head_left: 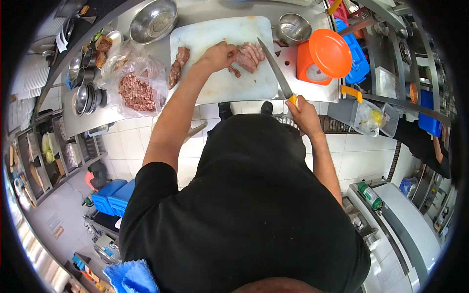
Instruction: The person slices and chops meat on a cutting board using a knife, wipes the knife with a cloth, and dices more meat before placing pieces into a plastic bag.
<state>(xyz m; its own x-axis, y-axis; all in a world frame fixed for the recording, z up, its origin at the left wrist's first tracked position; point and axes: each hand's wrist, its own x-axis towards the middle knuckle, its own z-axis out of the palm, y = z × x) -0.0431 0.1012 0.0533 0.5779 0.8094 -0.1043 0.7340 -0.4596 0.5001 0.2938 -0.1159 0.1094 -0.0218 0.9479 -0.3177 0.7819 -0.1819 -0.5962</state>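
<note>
Nearest, we see the right hand [306, 116] closed round the yellow handle of a knife [277, 72], off the near right corner of the cutting board [234, 90]; the blade slants across the board's right edge. Left of the board lies a bag of minced meat [137, 93]. Along the board's left edge we find darker meat [183, 55]. On its right half lies sliced meat [251, 56], the left hand [217, 56] at its left end, fingers bent; we cannot tell whether they grip. Farther, left of the far left corner, stands a metal bowl [154, 23].
</note>
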